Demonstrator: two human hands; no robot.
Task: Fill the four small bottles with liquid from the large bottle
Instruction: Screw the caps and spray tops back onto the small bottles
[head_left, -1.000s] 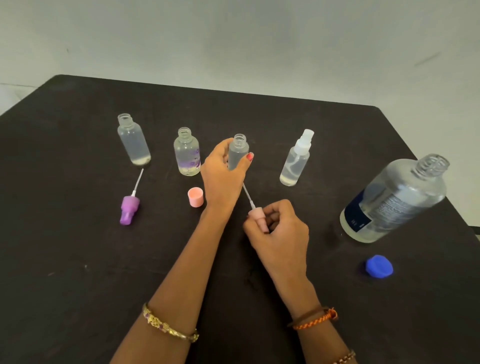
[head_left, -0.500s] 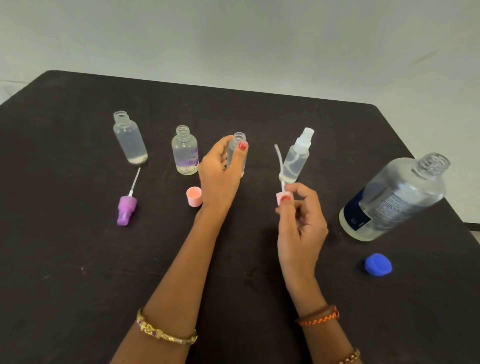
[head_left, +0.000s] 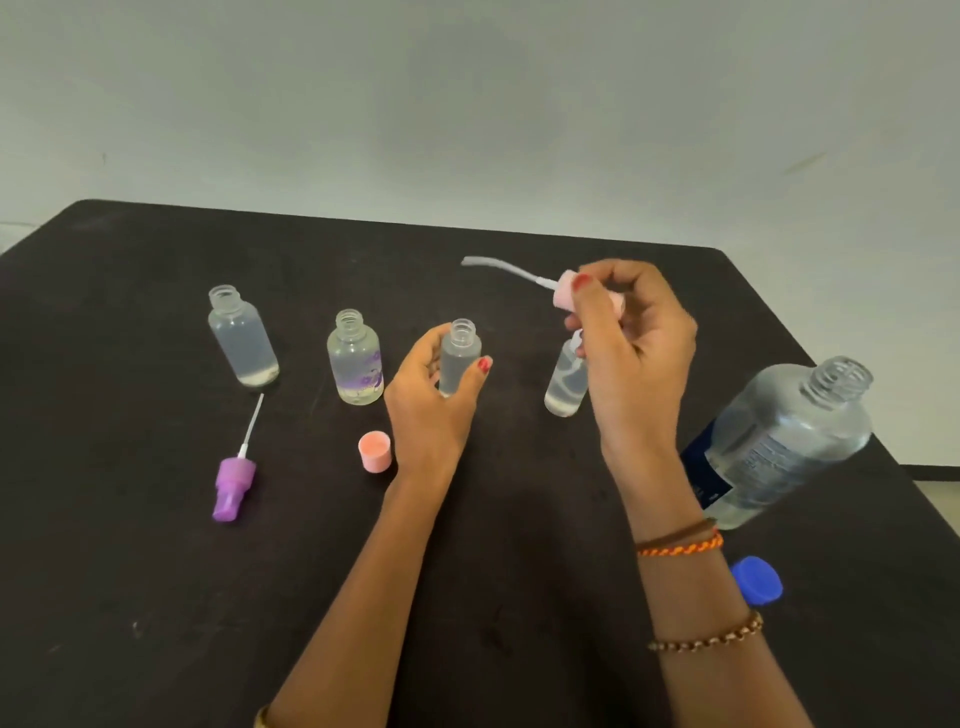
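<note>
Left hand (head_left: 431, 410): I see the fingers and thumb curled around a small clear bottle (head_left: 458, 361), thumb on the near side, fingers behind. The bottle stands upright on the black table (head_left: 130, 597), neck open, threads showing above the grip. How much liquid it holds I cannot tell; the hand covers its lower part.

Right hand (head_left: 634, 348): raised above the table, fingers bunched and pinching a pink spray pump (head_left: 566, 293) between thumb and fingertips. Its white dip tube (head_left: 498, 270) sticks out to the left, curved, clear of every bottle.

Just behind and below the right hand stands a slim spray bottle (head_left: 566, 387), its top partly hidden by the fingers; a little liquid sits at its base.

Left of the held bottle: a short bottle with a purple print (head_left: 356, 364), uncapped, then a taller uncapped bottle (head_left: 241, 338), both with a low layer of liquid. Near them lie a purple spray pump (head_left: 234, 486) on its side and a pink cap (head_left: 375, 451), open end up.

Large bottle (head_left: 784, 441): right of the right wrist, clear, dark blue label, neck open. Its blue cap (head_left: 757, 581) lies on the table near it.
</note>
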